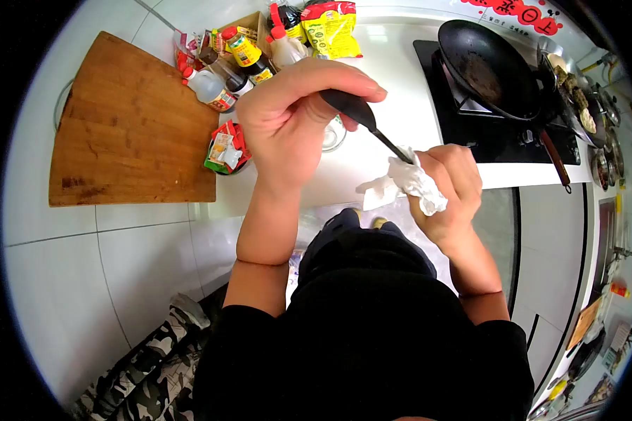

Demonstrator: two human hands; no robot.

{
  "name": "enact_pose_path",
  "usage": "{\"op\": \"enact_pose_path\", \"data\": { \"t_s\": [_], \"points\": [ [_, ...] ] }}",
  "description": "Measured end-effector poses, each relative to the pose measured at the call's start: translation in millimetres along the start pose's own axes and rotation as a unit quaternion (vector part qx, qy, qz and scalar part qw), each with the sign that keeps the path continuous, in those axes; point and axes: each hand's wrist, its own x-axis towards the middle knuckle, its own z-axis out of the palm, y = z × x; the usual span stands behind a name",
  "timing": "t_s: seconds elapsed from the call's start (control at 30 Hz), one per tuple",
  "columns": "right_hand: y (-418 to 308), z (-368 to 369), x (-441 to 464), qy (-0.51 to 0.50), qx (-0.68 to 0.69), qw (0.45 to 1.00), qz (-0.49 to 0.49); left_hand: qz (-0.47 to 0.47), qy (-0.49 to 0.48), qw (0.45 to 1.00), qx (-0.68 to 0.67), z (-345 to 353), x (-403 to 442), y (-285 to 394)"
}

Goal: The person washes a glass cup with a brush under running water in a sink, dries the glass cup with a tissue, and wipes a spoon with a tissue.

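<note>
A black utensil [353, 109] with a long thin handle is held between both hands, in front of the white counter. My left hand [291, 119] has its thumb and fingers closed round the utensil's wide end. My right hand [449, 189] is wrapped round a crumpled white tissue [413, 184], which covers the handle's far end. One flap of the tissue hangs out to the left. Behind my left hand, a small white round item [333, 135] is partly hidden on the counter.
A wooden board [133, 126] stands at the left beside bottles [244, 52] and a tub of packets [227, 149]. A yellow-red bag [330, 29] lies at the back. A black wok [486, 70] sits on the stove [491, 144], its handle jutting past the counter edge.
</note>
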Motion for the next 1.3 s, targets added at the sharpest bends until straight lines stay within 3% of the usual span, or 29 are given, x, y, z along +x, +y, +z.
{"op": "enact_pose_path", "data": {
  "t_s": [0.1,0.2,0.3,0.43,0.5,0.63,0.7,0.83,0.87,1.13,1.2,1.3],
  "points": [
    [4,-4,2,0.075,-0.068,0.995,-0.015,0.020,-0.027,0.997,-0.075,0,-1,-14],
    [8,-12,3,0.115,-0.133,0.984,-0.013,-0.104,0.030,0.959,-0.261,15,-9,-1],
    [11,-16,1,0.125,-0.155,0.980,-0.013,-0.143,0.022,0.947,-0.288,13,-16,7],
    [13,-20,3,0.077,-0.090,0.993,-0.017,-0.120,0.064,0.989,-0.067,10,-19,8],
    [14,-19,2,0.044,0.058,0.996,0.042,-0.126,0.091,0.987,-0.035,10,-16,15],
    [16,-29,7,0.060,0.316,0.914,0.246,-0.115,0.079,0.988,0.064,10,-18,22],
    [18,-22,23,0.054,0.288,0.939,0.179,-0.119,0.063,0.986,0.094,14,-19,23],
    [5,-5,56,-0.047,0.066,0.997,-0.013,-0.121,0.055,0.986,0.101,21,-17,22],
    [-5,-4,56,-0.080,0.137,0.985,0.067,-0.110,0.064,0.987,0.096,19,-16,21],
    [18,-3,43,-0.188,0.231,0.947,0.118,-0.162,0.077,0.981,0.071,-2,-17,24],
    [25,-6,36,-0.202,0.233,0.941,0.139,-0.129,0.118,0.982,0.073,-15,-13,22],
    [35,-14,27,-0.225,0.214,0.916,0.252,-0.081,0.174,0.976,0.107,-34,-6,29]
  ]
}}
